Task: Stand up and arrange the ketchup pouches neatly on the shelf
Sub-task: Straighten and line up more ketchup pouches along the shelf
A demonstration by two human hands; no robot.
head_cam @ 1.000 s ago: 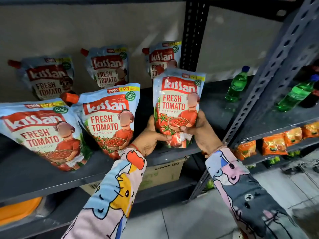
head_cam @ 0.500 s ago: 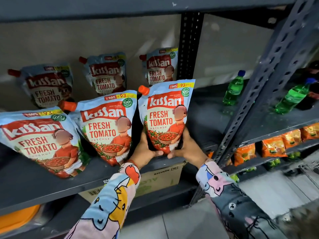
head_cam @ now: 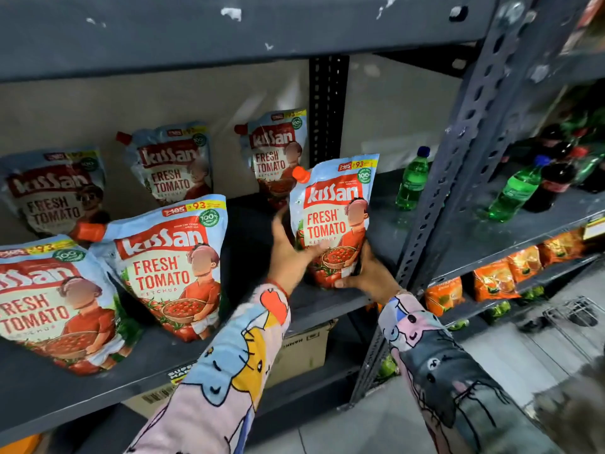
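Note:
A light-blue and red ketchup pouch [head_cam: 334, 221] with an orange spout stands upright at the front right of the grey shelf [head_cam: 327, 304]. My right hand [head_cam: 371, 276] grips its lower right corner. My left hand [head_cam: 288, 253], blurred, presses its lower left edge with the thumb across the front. Two more pouches lean in the front row, one in the middle [head_cam: 170, 267] and one at the left [head_cam: 49, 306]. Three others [head_cam: 173, 165] lean on the back wall.
A perforated grey upright [head_cam: 458, 178] borders the shelf on the right. Green bottles [head_cam: 413, 178] and dark bottles [head_cam: 556, 178] stand past it, with orange snack packets [head_cam: 494, 280] below. A cardboard box [head_cam: 304, 352] sits on the lower shelf. An upper shelf [head_cam: 229, 31] hangs overhead.
Both hands have carried the pouch to the right along the shelf front and stood its base on the shelf. The left hand has slid up its left edge.

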